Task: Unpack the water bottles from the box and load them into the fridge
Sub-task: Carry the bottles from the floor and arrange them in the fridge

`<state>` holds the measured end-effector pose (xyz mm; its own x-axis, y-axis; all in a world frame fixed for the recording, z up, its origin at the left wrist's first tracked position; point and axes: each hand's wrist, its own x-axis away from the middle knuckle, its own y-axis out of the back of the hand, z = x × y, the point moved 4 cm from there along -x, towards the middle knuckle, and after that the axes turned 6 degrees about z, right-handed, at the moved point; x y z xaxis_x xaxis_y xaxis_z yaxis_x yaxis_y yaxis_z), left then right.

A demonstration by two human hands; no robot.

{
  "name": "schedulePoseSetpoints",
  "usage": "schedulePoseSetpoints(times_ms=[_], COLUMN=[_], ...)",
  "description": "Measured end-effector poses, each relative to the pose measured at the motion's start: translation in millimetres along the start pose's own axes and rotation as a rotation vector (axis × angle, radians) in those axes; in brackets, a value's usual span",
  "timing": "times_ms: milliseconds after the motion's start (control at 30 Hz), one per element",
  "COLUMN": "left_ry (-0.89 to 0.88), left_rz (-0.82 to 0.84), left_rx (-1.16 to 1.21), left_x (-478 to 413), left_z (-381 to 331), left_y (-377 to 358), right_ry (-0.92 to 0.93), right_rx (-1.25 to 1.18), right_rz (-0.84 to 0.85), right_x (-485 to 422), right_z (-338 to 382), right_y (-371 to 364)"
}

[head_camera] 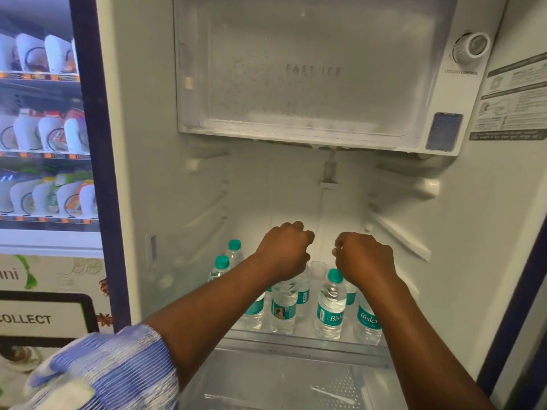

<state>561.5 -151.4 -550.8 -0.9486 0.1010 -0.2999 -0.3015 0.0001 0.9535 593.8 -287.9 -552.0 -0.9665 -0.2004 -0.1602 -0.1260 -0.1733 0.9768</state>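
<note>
Bottles (330,306) are lined up on the fridge (165,143) shelf (296,340). Left hand (284,253) and right hand (365,258) sit over them with fingers curled, can't tell if they're gripping caps underneath. Looks like mid-placing to me, so next is probably letting go and fetching more from the box.

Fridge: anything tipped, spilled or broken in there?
No spill or damage shows. The bottles stand upright, capped, on the shelf. Only oddities: the side rails above carry no shelves, and the freezer flap is frosted.
</note>
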Motion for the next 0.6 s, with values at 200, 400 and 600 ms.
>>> schedulePoseSetpoints(times_ms=[200, 400, 600], left_ry=[0.063, 0.133, 0.207], left_rz=[-0.091, -0.091, -0.032], left_rx=[0.183, 0.216, 0.267], left_x=[62.5, 142.2, 220.9], left_z=[12.6, 58.9, 105.6], left_y=[35.1, 41.3, 38.5], right_ry=[0.252, 0.542, 0.793], right_rx=[-0.056, -0.187, -0.350], right_rz=[-0.049, -0.029, 0.030], right_x=[57.4, 107.6, 145.8], right_z=[54.0, 111.3, 165.3], right_y=[28.1, 25.3, 1.0])
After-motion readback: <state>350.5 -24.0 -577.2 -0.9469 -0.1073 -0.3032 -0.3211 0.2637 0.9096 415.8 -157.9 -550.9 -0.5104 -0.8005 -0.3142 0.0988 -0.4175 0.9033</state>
